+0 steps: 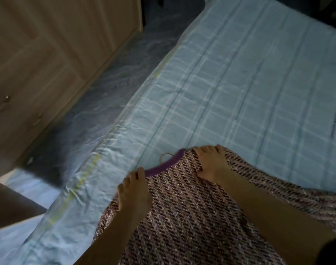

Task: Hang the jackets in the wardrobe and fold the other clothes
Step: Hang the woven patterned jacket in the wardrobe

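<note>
while your left hand [134,190] and right hand [211,163] pinch the tweed garment [182,217] at its purple-trimmed top edge on the bed [239,83], lay it flat, pull both corners taut, then fold evenly.

- 1 garment [192,217], pink-and-dark tweed weave, lay on the bed; 1 purple neckline trim [163,165] showed on it, with 1 thin loop [164,156] at its edge.
- 2 bare hands were in view, both on the garment: 1 left hand [133,190], 1 right hand [211,163].
- 1 bed [239,83] with a pale blue checked cover.
- 1 wooden wardrobe [48,44]; 3 metal handles were visible on it, blurred, e.g. one handle [37,119].
</note>
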{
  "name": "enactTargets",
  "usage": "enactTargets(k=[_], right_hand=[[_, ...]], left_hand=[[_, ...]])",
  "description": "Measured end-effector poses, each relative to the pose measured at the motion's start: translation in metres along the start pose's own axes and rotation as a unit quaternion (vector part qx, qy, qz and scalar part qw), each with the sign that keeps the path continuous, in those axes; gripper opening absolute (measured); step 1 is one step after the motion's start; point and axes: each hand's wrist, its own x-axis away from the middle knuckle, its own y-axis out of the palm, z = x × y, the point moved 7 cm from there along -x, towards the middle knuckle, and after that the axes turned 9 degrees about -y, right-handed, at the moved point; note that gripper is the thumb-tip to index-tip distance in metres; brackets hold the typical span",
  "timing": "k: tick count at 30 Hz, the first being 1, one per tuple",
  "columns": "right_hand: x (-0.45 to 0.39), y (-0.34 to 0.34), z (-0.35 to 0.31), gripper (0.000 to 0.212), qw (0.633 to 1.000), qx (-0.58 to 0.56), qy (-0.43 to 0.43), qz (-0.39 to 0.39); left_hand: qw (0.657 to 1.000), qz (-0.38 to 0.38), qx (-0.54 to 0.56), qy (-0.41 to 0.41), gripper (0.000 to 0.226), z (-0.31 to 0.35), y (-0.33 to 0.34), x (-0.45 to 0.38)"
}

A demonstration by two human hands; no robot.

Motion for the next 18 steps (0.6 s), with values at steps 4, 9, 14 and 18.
enactTargets(k=[4, 9, 14, 18], right_hand=[[0.006, 0.01, -0.001, 0.066, 1.0, 0.021, -0.004, 0.021], [0.031, 0.034, 0.001, 0.07, 1.0, -0.012, -0.001, 0.016], [0.043, 0.04, 0.001, 0.069, 0.998, -0.04, -0.02, 0.036], [0.047, 0.037, 0.0, 0.08, 0.997, -0.066, -0.04, -0.004]], left_hand=[[1.0, 0.022, 0.001, 0.013, 0.063, 0.005, 0.01, -0.004], [0.997, 0.042, -0.008, 0.071, 0.048, 0.004, 0.019, 0.006], [0.998, 0.041, 0.03, 0.041, 0.057, -0.002, 0.018, 0.013], [0.998, 0.044, -0.02, 0.03, 0.042, -0.004, 0.016, 0.021]])
